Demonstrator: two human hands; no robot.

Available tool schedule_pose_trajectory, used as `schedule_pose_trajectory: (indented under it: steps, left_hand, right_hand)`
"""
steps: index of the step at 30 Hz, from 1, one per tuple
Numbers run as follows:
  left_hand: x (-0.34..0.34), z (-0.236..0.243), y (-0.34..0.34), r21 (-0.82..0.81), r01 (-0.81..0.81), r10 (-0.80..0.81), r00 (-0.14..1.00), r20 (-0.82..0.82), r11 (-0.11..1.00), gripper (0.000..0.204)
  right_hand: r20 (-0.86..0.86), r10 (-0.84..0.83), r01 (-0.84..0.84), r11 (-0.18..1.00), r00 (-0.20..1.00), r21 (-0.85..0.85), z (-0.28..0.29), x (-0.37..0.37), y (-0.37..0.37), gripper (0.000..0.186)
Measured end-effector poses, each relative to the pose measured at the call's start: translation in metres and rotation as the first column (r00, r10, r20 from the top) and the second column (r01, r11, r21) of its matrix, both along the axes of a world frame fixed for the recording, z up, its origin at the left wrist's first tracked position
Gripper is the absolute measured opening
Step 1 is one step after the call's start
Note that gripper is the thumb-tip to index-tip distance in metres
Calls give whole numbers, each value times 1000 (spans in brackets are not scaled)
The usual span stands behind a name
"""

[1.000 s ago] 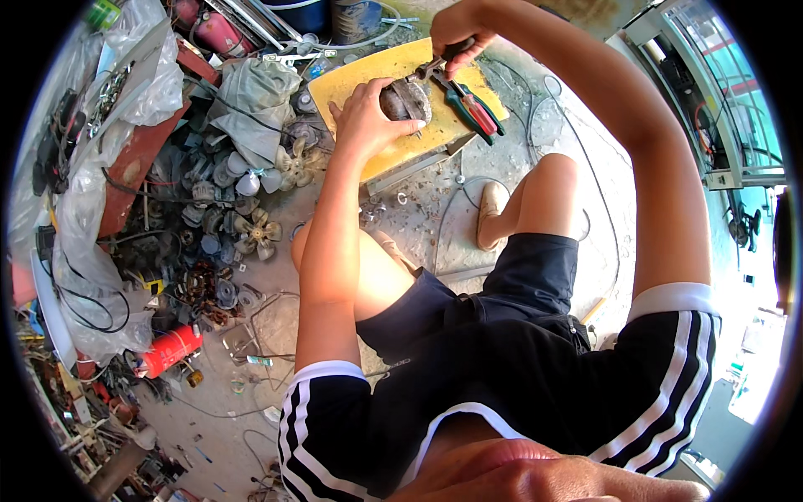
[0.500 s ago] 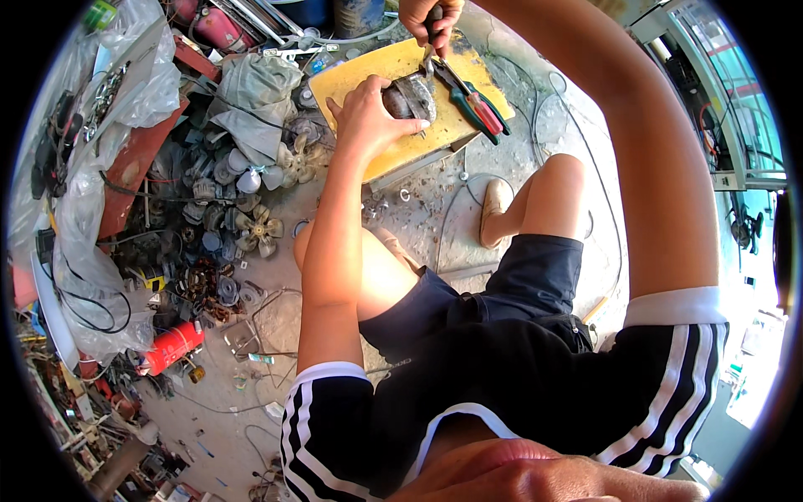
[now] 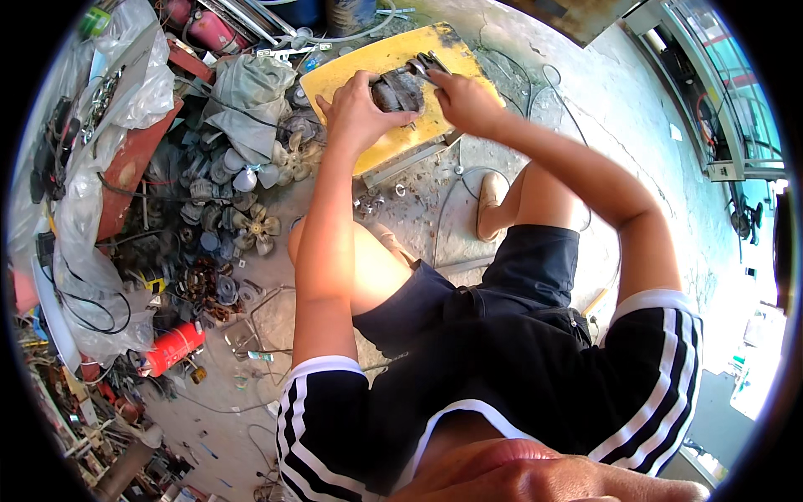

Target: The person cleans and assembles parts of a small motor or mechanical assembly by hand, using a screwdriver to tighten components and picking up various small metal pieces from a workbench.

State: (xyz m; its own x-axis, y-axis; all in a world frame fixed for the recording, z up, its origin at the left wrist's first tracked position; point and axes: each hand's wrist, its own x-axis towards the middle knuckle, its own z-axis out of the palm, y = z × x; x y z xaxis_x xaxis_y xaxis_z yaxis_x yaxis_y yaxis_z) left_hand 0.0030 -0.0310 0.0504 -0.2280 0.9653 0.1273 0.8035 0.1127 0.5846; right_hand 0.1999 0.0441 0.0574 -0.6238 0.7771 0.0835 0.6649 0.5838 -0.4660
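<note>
A grimy, rounded metal motor part (image 3: 396,94) lies on a yellow board (image 3: 335,77). My left hand (image 3: 358,112) grips it from the near left, thumb along its near side and fingers behind. At its right side is my right hand (image 3: 465,102), held low over the board with fingers curled. A narrow metal tool end (image 3: 421,72) reaches from those fingers to the motor part's far right edge; its handle and kind are hidden. Another dark metal piece (image 3: 433,60) shows just beyond the fingers.
Fan blades (image 3: 257,227) and old motor parts are heaped to the left, beside grey sheeting (image 3: 251,96). A red cylinder (image 3: 174,348) lies farther down on that side. Cables (image 3: 577,125) cross the floor at right, near a metal frame (image 3: 698,100).
My right hand has come down from above the board's far edge to the motor part's right side. The green-and-red-handled pliers there are now out of sight. My left hand keeps its hold.
</note>
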Motion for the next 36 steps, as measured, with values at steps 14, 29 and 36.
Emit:
schedule_pose_trajectory:
  steps: [14, 29, 36]
  left_hand:
    - [1, -8, -8, 19, 45, -44, 998, -44, 999, 101]
    - [-1, -6, -5, 20, 48, -47, 997, -56, 999, 96]
    - [-11, -9, -2, -26, 99, -96, 992, 84, 995, 92]
  right_hand:
    - [-426, -241, 227, 970, 872, -85, -22, 35, -68, 42]
    - [-65, -15, -16, 892, 998, -451, 53, 34, -41, 38]
    - [538, 349, 199, 668, 767, -717, 81, -55, 65, 10]
